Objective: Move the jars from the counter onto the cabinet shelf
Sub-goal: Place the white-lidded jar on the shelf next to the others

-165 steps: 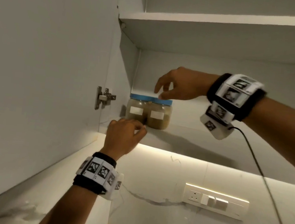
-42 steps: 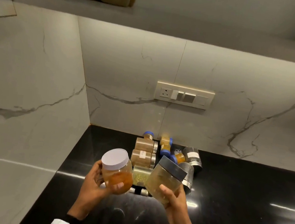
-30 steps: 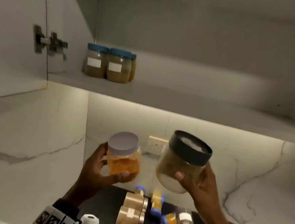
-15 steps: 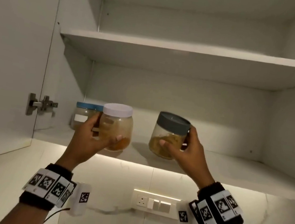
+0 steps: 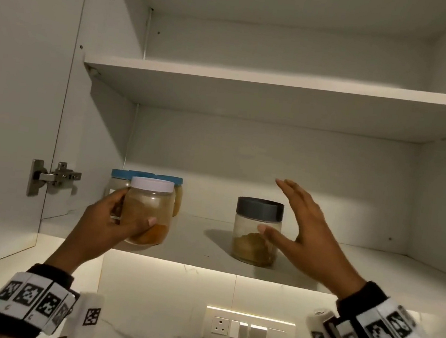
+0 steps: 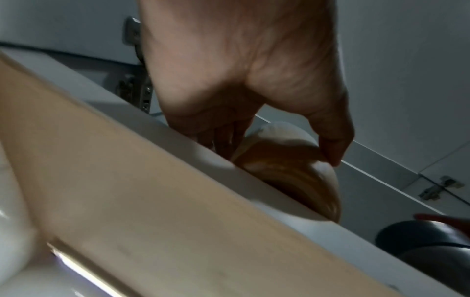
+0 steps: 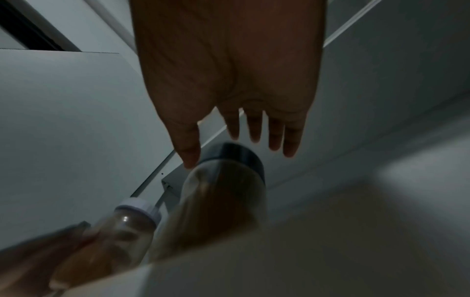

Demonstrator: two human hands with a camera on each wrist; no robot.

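Observation:
My left hand [image 5: 114, 223] grips a clear jar with a white lid [image 5: 149, 210] holding orange powder, at the front edge of the lower cabinet shelf [image 5: 195, 247]. The left wrist view shows the same jar [image 6: 292, 166] with my thumb and fingers wrapped around it. A clear jar with a dark grey lid [image 5: 257, 230] stands upright on the shelf. My right hand [image 5: 297, 231] hovers just right of it with straight, spread fingers and holds nothing. From the right wrist, that jar [image 7: 229, 193] lies below my straight fingertips [image 7: 254, 130].
Blue-lidded jars [image 5: 170, 190] stand at the shelf's back left, behind the white-lidded jar. The cabinet door [image 5: 15, 115] hangs swung out on the left with its hinge [image 5: 52, 177]. An upper shelf [image 5: 283, 82] runs above. A socket panel [image 5: 248, 330] is on the wall below.
My right hand has let go of the grey-lidded jar, which now stands on the shelf, and the hand has drawn off to the right. The left hand's jar has moved over the shelf's edge.

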